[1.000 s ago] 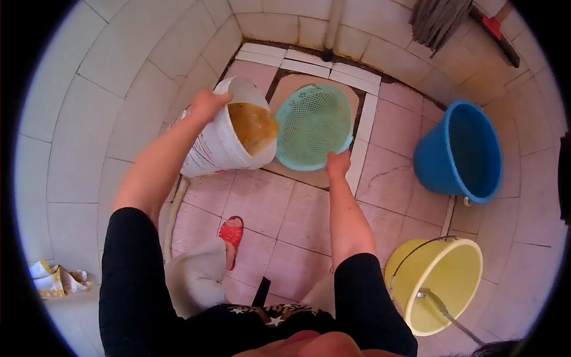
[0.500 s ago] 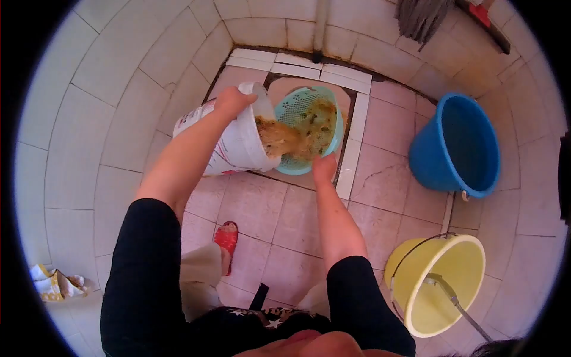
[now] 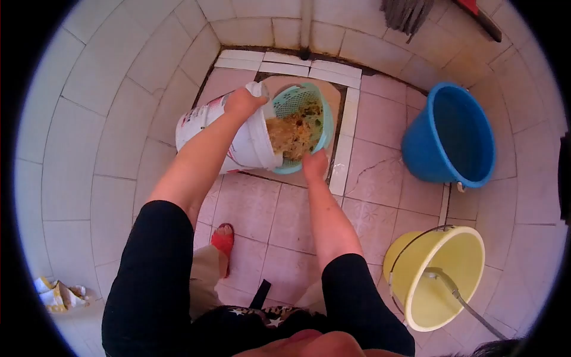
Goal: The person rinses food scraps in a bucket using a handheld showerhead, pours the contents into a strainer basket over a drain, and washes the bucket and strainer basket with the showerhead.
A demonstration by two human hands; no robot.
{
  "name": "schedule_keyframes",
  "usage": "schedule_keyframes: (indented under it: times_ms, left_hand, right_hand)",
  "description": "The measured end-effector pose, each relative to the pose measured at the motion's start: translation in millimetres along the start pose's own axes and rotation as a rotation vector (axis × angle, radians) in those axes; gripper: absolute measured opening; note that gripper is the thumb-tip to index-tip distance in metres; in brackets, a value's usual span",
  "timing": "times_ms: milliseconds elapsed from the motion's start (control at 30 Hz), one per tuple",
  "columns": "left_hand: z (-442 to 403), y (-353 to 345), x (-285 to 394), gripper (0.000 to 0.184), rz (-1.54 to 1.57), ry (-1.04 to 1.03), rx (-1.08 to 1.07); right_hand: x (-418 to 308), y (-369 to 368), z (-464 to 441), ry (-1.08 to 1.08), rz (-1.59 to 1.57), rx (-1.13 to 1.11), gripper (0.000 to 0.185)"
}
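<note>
My left hand (image 3: 242, 104) grips the rim of a white bucket (image 3: 241, 146), which lies tipped on its side toward the right. Brownish liquid with food scraps (image 3: 294, 134) pours from its mouth into a light green plastic colander (image 3: 324, 128). The near rim of the colander is in my right hand (image 3: 315, 163), fingers closed around it and partly hidden. Bucket mouth and colander overlap, and I cannot tell whether they touch. Beneath the colander is a recessed floor area (image 3: 336, 98) edged with white tiles.
On the right stand a blue bucket (image 3: 419, 140) and a yellow bucket (image 3: 404, 268) with a shower head (image 3: 440, 273) in it. A mop (image 3: 407, 15) hangs at the back wall. Crumpled packaging (image 3: 59, 294) lies at the left. A red slipper (image 3: 223, 243) is on my foot.
The white bucket has tipped further into the colander, and more scraps have gathered there. The colander is tilted more and has shifted slightly left with my right hand.
</note>
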State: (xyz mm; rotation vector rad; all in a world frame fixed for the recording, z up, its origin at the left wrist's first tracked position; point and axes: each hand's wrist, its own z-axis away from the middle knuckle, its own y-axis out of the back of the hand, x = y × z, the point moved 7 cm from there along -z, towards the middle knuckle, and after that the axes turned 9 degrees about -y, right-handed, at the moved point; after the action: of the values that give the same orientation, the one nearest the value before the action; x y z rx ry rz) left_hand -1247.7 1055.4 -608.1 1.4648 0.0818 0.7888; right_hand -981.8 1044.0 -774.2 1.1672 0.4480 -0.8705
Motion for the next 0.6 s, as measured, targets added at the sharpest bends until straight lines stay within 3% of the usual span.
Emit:
schedule_keyframes:
  times_ms: [100,167,267,467,600]
  left_hand:
    - [-0.8,-0.5,1.1,0.059,-0.032,0.002,-0.036]
    - [3.7,7.5,17.8,0.067,-0.205,-0.098,0.064]
    - [0.5,5.7,11.3,0.073,-0.242,-0.046,-0.006]
    - [23.7,14.9,1.4,0.072,-0.092,-0.088,0.159]
    - [29.7,22.5,-3.4,0.071,-0.045,0.033,0.102]
  right_hand:
    - [4.4,-4.4,-6.3,0.047,-0.073,0.010,0.040]
    - [9.2,-4.5,-8.8,0.016,-0.075,0.006,0.039]
    - [6.3,0.3,-7.4,-0.012,-0.066,-0.001,0.039]
    - [4.8,4.7,-11.3,-0.057,-0.124,-0.038,0.041]
    - [12.1,3.3,-14.3,-0.075,-0.135,-0.030,0.041]
